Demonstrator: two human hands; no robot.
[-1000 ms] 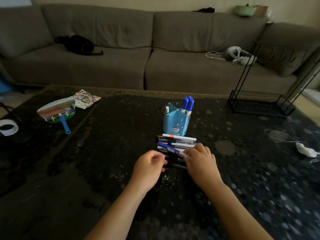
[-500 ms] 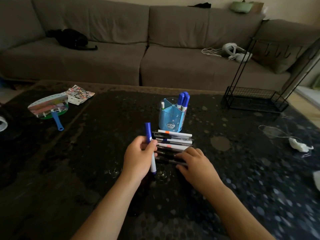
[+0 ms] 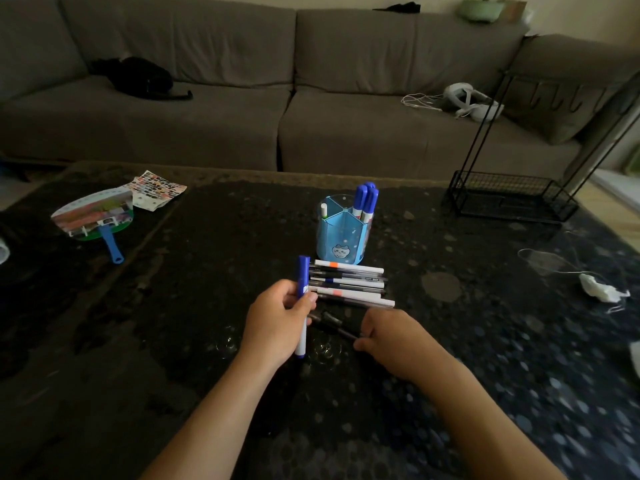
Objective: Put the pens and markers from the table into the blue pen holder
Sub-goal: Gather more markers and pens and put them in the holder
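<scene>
The blue pen holder (image 3: 341, 239) stands mid-table with blue-capped markers (image 3: 365, 199) and one white pen standing in it. A row of several pens and markers (image 3: 349, 284) lies flat just in front of it. My left hand (image 3: 277, 323) grips a blue-capped white marker (image 3: 302, 278) upright, left of the row. Just below the row, my right hand (image 3: 394, 336) has its fingers closed on a dark pen (image 3: 332, 323) that lies low over the table.
A hand fan with a blue handle (image 3: 97, 220) and a sticker sheet (image 3: 156, 187) lie at the far left. A black wire rack (image 3: 509, 195) stands at the back right. A white charger with cable (image 3: 601, 291) lies at the right. A grey sofa (image 3: 311, 98) runs behind the table.
My left hand took the blue-capped marker from the row and raised it upright. My right hand slid back from the row and closed on a dark pen.
</scene>
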